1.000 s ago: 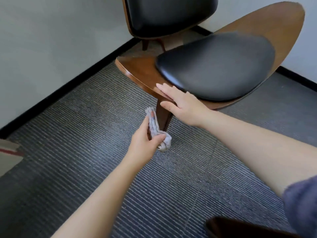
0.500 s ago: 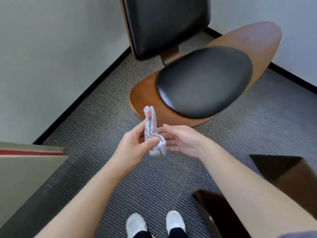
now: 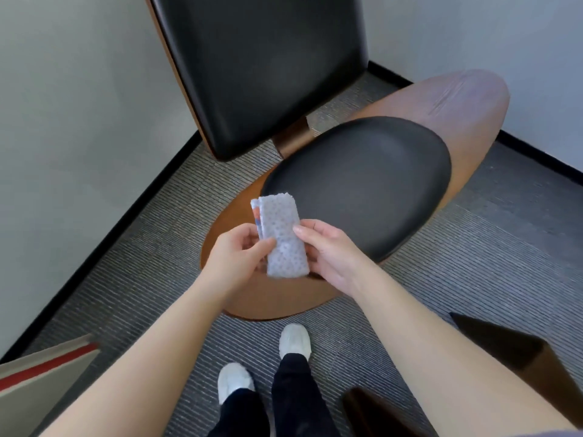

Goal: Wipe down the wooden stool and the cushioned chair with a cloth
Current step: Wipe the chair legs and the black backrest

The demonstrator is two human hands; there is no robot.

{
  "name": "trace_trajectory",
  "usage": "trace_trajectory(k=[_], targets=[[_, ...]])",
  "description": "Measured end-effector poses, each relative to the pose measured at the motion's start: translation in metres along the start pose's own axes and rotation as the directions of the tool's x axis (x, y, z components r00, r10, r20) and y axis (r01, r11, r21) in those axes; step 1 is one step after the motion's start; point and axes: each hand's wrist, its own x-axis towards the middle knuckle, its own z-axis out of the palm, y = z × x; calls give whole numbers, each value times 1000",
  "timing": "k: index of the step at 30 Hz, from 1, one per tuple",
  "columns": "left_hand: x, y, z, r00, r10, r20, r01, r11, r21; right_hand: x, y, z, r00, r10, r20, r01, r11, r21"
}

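Holding a folded, pale dotted cloth (image 3: pixel 284 238) just above the front rim of a cushioned chair with a black padded seat and curved brown wooden shell (image 3: pixel 457 102), a person is standing over it, with feet in white shoes (image 3: pixel 295 340) just short of that rim. The left hand (image 3: pixel 235 258) is pinching the cloth's left edge and the right hand (image 3: pixel 331 257) is grasping its right side, so each grip is closing on the cloth, which is touching neither cushion nor wood. No wiped streaks are showing, so progress is hard to judge; this is looking like refolding ahead of a pass. A dark brown wooden shape (image 3: pixel 504 351) at lower right, perhaps the stool, is sitting untouched. White walls are hemming the chair into a corner, while grey ribbed carpet (image 3: pixel 142 263) is leaving open room at front left.
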Motion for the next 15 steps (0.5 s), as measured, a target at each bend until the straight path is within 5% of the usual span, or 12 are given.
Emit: trace_trajectory(k=[4, 9, 15], targets=[[61, 11, 0, 1000, 2, 24, -3, 999, 49, 34, -26, -5, 1000, 27, -7, -25, 991, 128], [148, 9, 18, 991, -55, 124, 43, 994, 100, 98, -44, -29, 969, 37, -246, -9, 993, 114], [253, -30, 32, 994, -16, 112, -35, 898, 439, 199, -47, -78, 891, 65, -450, -49, 998, 47]])
